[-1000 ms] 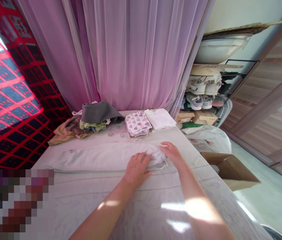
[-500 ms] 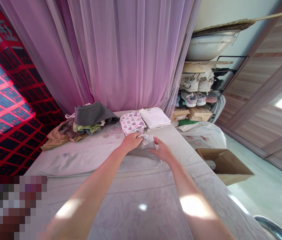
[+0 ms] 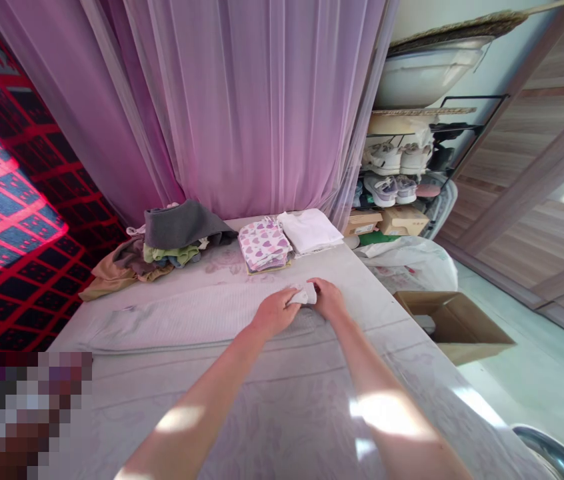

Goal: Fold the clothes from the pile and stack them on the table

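A small whitish cloth (image 3: 303,295) is bunched between my two hands above a long pale ribbed towel (image 3: 182,317) spread across the table (image 3: 282,413). My left hand (image 3: 276,311) pinches the cloth's left side with closed fingers. On its right side my right hand (image 3: 328,297) is closed as well. Just behind the hands lie a folded heart-print cloth (image 3: 263,244) and a folded white cloth (image 3: 311,231).
A pile of grey, green and tan clothes (image 3: 162,247) sits at the table's far left. Purple curtains (image 3: 242,107) hang behind. To the right are a shoe rack (image 3: 402,173), a white bag (image 3: 407,257) and an open cardboard box (image 3: 455,323) on the floor.
Both hands drew back from the far side of the towel towards me and closed together, gathering the small cloth into a tighter bundle.
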`<state>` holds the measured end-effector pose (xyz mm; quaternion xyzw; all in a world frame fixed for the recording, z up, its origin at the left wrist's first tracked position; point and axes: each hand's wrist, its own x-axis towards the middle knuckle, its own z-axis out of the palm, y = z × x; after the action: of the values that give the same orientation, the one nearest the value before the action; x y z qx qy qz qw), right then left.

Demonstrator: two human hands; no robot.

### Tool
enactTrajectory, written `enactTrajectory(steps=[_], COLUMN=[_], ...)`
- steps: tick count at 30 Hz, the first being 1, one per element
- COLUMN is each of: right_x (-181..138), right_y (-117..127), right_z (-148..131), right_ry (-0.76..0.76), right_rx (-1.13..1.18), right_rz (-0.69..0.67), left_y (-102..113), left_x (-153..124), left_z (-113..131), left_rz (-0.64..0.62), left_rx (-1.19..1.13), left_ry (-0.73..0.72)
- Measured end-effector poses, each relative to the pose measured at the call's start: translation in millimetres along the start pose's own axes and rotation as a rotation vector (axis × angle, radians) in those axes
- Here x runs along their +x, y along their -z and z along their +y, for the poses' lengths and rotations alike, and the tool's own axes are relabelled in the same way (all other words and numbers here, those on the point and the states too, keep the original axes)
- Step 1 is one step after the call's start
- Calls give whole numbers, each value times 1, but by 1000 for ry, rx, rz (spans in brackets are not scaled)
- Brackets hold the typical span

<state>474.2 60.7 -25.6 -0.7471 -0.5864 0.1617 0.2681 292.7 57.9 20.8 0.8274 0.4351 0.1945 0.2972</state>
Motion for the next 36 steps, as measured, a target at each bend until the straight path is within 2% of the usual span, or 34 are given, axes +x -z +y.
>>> enactTrajectory(steps=[3, 7, 10, 13, 18, 22, 28, 32, 34, 36], right_x=[-7, -32, -50, -57, -55, -56, -60, -49, -35, -20], right_y=[7, 8, 4, 2, 6, 7, 3, 7, 11, 15], right_z=[15, 30, 30, 23, 16, 21, 29, 22, 12, -1], right_ry=[-30, -75, -47, -8, 55, 113, 107, 46, 29, 58], right_rx=[69, 200, 283, 255, 337, 273, 220, 250, 184, 67], right_rz=[24, 56, 85, 99, 165, 190, 156, 173, 134, 33], left_y=[-19, -34, -41, -44, -41, -44, -51, -52, -53, -50], left_x=[-12, -27, -37, -41, -44, -48, -50, -51, -53, -54], left_z=[-4, -10, -16, -19, -18, -21, -28, -27, -25, -25], left_rz=[27, 1, -20, 5, 16, 26, 45, 32, 36, 42], left_rx=[122, 318, 365, 371, 380, 443, 484, 465, 448, 399], left_ry=[-104, -125, -126, -132, -136, -157, -178, -175, -179, -201])
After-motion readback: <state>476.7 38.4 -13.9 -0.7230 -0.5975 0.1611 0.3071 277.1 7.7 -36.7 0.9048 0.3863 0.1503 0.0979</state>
